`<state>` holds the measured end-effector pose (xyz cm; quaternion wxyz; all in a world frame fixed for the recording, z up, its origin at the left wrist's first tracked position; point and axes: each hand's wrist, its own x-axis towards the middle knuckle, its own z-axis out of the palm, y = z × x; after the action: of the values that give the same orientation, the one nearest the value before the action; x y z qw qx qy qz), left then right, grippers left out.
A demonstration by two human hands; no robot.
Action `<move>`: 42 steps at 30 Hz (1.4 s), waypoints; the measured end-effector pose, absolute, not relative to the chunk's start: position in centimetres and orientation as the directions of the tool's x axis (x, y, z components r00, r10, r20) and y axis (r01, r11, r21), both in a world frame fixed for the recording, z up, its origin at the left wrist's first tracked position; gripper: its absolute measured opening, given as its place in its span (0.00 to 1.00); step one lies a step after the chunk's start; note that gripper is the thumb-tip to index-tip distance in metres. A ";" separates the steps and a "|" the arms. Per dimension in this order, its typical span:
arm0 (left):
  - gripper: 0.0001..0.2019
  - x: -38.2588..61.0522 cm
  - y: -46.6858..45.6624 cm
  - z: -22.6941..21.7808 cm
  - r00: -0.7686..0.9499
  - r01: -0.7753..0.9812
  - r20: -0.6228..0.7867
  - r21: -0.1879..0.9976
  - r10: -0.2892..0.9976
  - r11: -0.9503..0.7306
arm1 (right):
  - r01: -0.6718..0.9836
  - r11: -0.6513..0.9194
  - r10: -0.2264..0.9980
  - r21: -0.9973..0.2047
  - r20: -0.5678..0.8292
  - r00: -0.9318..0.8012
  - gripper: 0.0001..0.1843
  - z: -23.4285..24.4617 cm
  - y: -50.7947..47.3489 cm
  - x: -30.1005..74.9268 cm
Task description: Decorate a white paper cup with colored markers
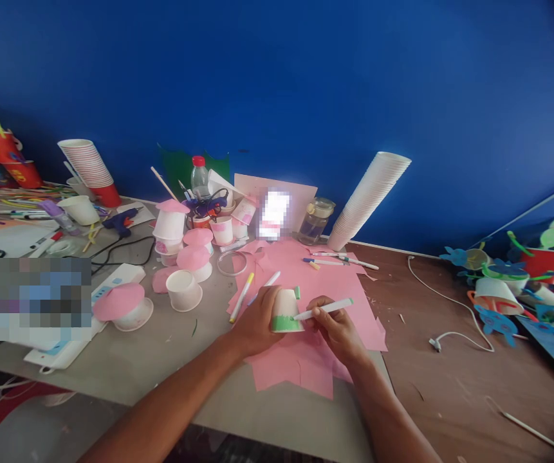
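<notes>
Your left hand (257, 319) grips an upturned paper cup (286, 308), green band (286, 324) round its rim. Your right hand (337, 329) pinches a white marker (323, 309), tip on the cup.

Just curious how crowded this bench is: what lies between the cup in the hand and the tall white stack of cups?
In the head view, pink paper and a few pens lie between the cup and the stack.

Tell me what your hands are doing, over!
Left grip on white paper cup, green band at its wide end. Right grip holding green marker at cup. Pink paper underneath.
</notes>
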<state>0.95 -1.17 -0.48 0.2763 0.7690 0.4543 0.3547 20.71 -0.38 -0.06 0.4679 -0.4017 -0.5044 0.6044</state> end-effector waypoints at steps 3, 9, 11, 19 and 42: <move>0.30 0.9 -1.1 -0.5 0.348 0.494 0.313 0.740 0.884 -0.456 | -0.161 -0.032 0.977 -0.986 0.003 -0.211 0.20 -0.1 -0.4 20.7; 0.31 0.8 -1.1 -0.8 0.346 0.499 0.298 0.744 0.890 -0.443 | -0.165 -0.028 0.977 -0.986 0.007 -0.212 0.20 0.0 -0.5 20.5; 0.32 0.8 -1.1 -0.9 0.350 0.496 0.300 0.745 0.888 -0.447 | -0.146 -0.016 0.979 -0.989 0.014 -0.203 0.19 0.1 -0.6 20.5; 0.33 0.8 -1.0 -1.0 0.344 0.501 0.301 0.742 0.889 -0.445 | -0.022 0.073 0.983 -0.997 0.076 -0.170 0.18 0.5 -1.1 20.5; 0.33 1.1 -1.3 -0.1 0.352 0.514 0.259 0.750 0.900 -0.417 | 0.109 0.227 0.965 -0.968 0.208 -0.162 0.13 -0.2 -1.5 20.4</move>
<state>1.11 -1.31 -0.10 0.2855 0.7709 0.4583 0.3378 20.38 -1.54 -0.20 0.4805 -0.4338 -0.6186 0.4453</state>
